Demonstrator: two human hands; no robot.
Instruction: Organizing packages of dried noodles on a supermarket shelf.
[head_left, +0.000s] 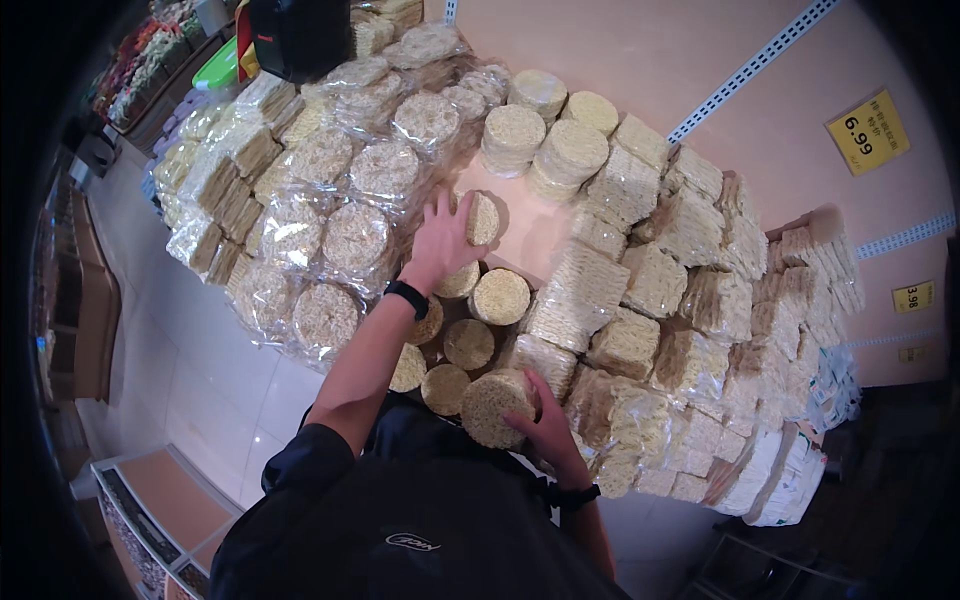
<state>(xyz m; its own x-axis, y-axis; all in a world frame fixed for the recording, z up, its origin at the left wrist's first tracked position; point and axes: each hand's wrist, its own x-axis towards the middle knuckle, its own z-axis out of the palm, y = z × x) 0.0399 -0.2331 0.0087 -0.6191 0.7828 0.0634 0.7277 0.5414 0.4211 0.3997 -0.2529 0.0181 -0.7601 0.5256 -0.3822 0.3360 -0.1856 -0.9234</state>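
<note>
My left hand (444, 244) reaches over the display with its fingers around a pale round noodle cake (484, 219), which sits on the bare pinkish board (534, 229). Close to my body, my right hand (553, 427) grips a thick round stack of dried noodle cakes (495, 411) from its right side. Between my hands stand several round noodle stacks (501, 296) in a lower spot. Behind the board, upright round stacks (574, 150) are grouped together. My left palm hides part of the cake it touches.
Clear-wrapped round noodle packs (358, 236) pile up on the left. Square noodle blocks (652, 277) are stacked on the right. A black box-like object (302, 37) stands at the back left. Yellow price tags (868, 133) with writing hang on the back panel. Tiled floor (217, 375) shows at left.
</note>
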